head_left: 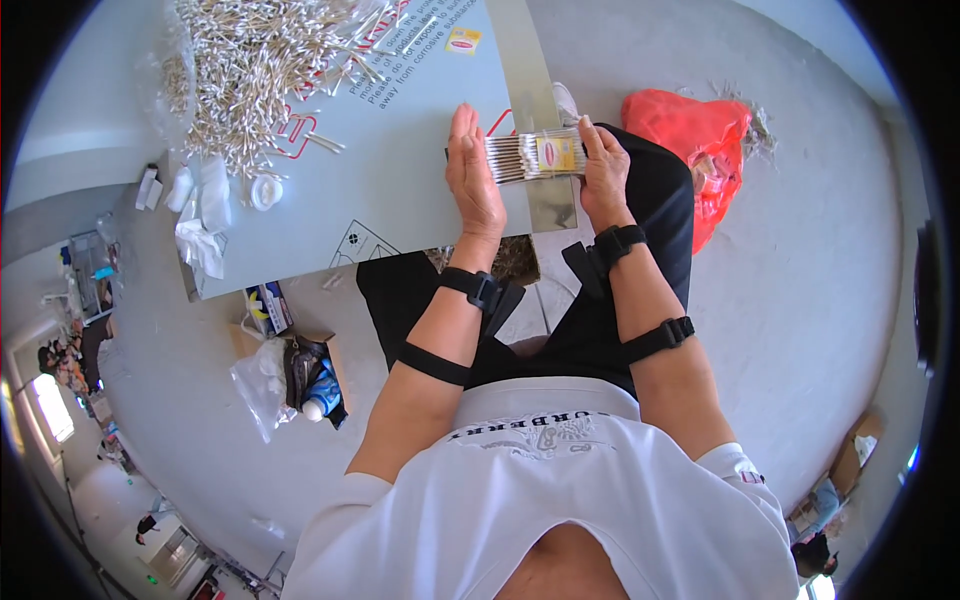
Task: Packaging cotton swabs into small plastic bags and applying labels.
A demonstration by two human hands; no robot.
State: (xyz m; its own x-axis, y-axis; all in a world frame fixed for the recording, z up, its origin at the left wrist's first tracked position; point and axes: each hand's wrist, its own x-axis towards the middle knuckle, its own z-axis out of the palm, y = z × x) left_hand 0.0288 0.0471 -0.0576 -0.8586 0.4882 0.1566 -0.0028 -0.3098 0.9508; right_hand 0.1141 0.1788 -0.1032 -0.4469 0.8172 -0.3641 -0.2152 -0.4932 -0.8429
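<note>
Between my two hands is a clear pack of cotton swabs (512, 158) with a yellow label, held over the right edge of the table. My right hand (605, 175) grips the pack's right end, thumb and fingers around it. My left hand (472, 180) stands on edge with its fingers stretched out, its palm against the swab tips at the left end. Whether its thumb presses on the pack I cannot tell. A big heap of loose cotton swabs (245, 75) lies on the grey-blue table (400, 200). A flat yellow label (463, 40) lies near the far edge.
A white tape roll (265, 192), a white bottle (181, 188) and crumpled plastic (200, 248) lie at the table's left. On the floor are a red plastic bag (685, 125) at right and a cardboard box with odds and ends (318, 375) at lower left.
</note>
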